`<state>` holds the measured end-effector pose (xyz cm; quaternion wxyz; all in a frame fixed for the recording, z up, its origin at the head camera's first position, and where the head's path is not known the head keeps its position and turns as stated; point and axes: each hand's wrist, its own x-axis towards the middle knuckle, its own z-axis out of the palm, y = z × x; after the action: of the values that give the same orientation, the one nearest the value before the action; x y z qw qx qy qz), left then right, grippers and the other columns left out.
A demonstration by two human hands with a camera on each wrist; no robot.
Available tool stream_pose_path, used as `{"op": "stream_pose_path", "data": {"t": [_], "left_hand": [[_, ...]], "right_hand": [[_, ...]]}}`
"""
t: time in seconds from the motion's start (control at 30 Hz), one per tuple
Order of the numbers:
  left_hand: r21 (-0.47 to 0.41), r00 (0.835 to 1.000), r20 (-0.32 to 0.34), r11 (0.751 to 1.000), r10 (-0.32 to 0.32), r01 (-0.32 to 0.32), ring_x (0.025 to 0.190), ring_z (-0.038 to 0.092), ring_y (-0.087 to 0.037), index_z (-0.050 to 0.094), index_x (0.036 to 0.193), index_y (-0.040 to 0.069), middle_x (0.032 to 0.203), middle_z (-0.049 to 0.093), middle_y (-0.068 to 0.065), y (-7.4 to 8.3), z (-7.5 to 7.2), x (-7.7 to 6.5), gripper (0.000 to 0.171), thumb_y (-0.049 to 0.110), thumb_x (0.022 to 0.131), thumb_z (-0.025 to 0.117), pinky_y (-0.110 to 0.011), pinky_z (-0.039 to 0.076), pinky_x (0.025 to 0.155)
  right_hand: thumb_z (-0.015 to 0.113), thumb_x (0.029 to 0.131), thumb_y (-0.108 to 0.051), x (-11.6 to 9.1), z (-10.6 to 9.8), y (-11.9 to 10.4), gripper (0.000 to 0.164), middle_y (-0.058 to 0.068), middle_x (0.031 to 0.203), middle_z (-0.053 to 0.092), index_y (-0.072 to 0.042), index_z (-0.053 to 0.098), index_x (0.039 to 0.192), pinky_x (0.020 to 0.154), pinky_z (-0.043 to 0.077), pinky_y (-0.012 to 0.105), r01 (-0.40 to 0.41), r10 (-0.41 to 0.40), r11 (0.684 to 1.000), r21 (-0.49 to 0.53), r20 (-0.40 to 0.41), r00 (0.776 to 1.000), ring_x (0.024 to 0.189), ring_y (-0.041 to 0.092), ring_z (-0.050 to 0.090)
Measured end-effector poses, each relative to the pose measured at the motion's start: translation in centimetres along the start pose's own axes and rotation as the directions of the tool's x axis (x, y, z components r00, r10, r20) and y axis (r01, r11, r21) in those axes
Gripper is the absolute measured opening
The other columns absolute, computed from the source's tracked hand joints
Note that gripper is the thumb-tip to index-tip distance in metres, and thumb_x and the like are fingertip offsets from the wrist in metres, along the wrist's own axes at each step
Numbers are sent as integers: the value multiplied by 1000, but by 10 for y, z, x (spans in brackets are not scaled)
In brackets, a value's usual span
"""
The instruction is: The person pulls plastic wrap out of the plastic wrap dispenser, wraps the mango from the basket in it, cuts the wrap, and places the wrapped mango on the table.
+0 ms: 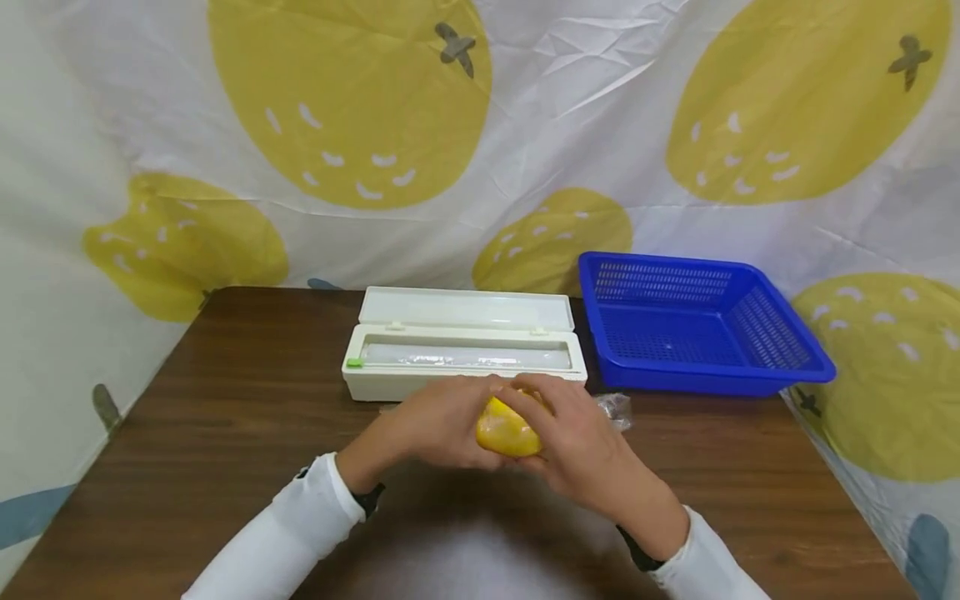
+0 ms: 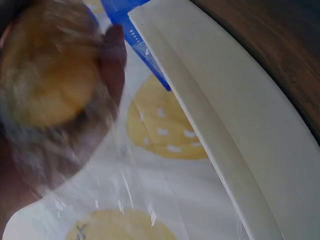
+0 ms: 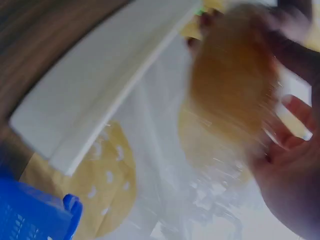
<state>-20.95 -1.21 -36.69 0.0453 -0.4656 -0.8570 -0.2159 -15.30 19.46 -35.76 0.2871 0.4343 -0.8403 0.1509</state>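
Both hands hold a yellow fruit [image 1: 508,430] in front of the white cling film box [image 1: 465,385]. Fingers of the left hand [image 1: 448,427] curl round its left side. On the other side, the right hand [image 1: 581,437] grips it with fingers bent over the top. Clear cling film [image 3: 215,192] covers the fruit and trails below it in the right wrist view. In the left wrist view the film-covered fruit [image 2: 55,85] is blurred, so its exact kind does not show. A crumpled bit of film [image 1: 617,408] shows beyond the right hand.
The box's lid [image 1: 467,308] stands raised at the back, and a film roll [image 1: 468,357] lies inside. A green slider [image 1: 355,363] sits at its left front edge. To the right is a blue plastic basket [image 1: 705,377]. Behind the brown table [image 1: 247,392] hangs a fruit-print cloth [image 1: 540,150].
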Motion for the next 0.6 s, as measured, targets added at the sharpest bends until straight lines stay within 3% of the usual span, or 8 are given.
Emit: {"op": "stream_pose_path", "data": {"t": [0.07, 0.17, 0.27, 0.33, 0.4, 0.47, 0.6], "left_hand": [[93, 998, -42, 994, -51, 55, 74, 55, -12, 54, 123, 14, 92, 62, 3, 1, 3, -1, 71, 48, 67, 81, -33, 55, 64], [245, 988, -110, 960, -112, 136, 67, 57, -17, 54, 123, 9, 88, 62, -4, 8, 4, 0, 75, 49, 66, 80, -36, 56, 55], [329, 980, -158, 929, -123, 169, 65, 61, -23, 57, 122, 3, 88, 65, -9, 20, 3, 2, 74, 46, 66, 78, -42, 57, 50], [343, 975, -191, 923, -111, 173, 65, 62, -26, 59, 121, 1, 88, 65, -11, 25, 1, 3, 72, 41, 66, 78, -43, 57, 50], [341, 967, -238, 925, -87, 167, 65, 61, -25, 60, 120, 0, 87, 66, -10, 28, 0, 2, 70, 40, 65, 77, -42, 57, 51], [331, 952, -299, 930, -58, 161, 63, 59, -24, 60, 117, 1, 84, 65, -9, 27, -1, 0, 66, 38, 65, 77, -40, 56, 50], [308, 913, -408, 941, -4, 141, 62, 56, -22, 57, 117, 5, 83, 63, -7, 24, -3, -4, 67, 43, 65, 77, -38, 54, 50]], "right_hand": [[89, 69, -22, 3, -8, 0, 77, 14, 127, 57, -5, 55, 135, 92, 53, 49, -54, 54, 995, 86, 4, 999, 116, 26, 54], [78, 82, -21, 12, -13, -2, 63, 15, 133, 54, -1, 52, 135, 95, 52, 50, -98, 109, 979, 179, -52, 993, 122, 25, 51], [59, 97, -28, 23, -4, -5, 50, 18, 134, 56, 3, 52, 135, 96, 51, 50, -85, 103, 986, 143, -127, 987, 122, 26, 52], [46, 103, -35, 28, 6, -6, 50, 20, 131, 58, 4, 53, 134, 95, 52, 49, -93, 104, 993, 77, -162, 981, 119, 26, 55], [40, 104, -37, 29, 15, -4, 52, 20, 126, 62, 5, 56, 130, 91, 55, 48, -124, 124, 992, 13, -204, 971, 114, 27, 59], [44, 102, -34, 28, 19, 1, 47, 19, 118, 67, 5, 60, 124, 87, 56, 49, -182, 178, 983, 6, -251, 952, 107, 28, 62], [55, 92, -17, 24, 21, 13, 29, 17, 105, 71, 3, 66, 111, 77, 59, 48, -255, 292, 955, 154, -308, 906, 94, 24, 65]]}}
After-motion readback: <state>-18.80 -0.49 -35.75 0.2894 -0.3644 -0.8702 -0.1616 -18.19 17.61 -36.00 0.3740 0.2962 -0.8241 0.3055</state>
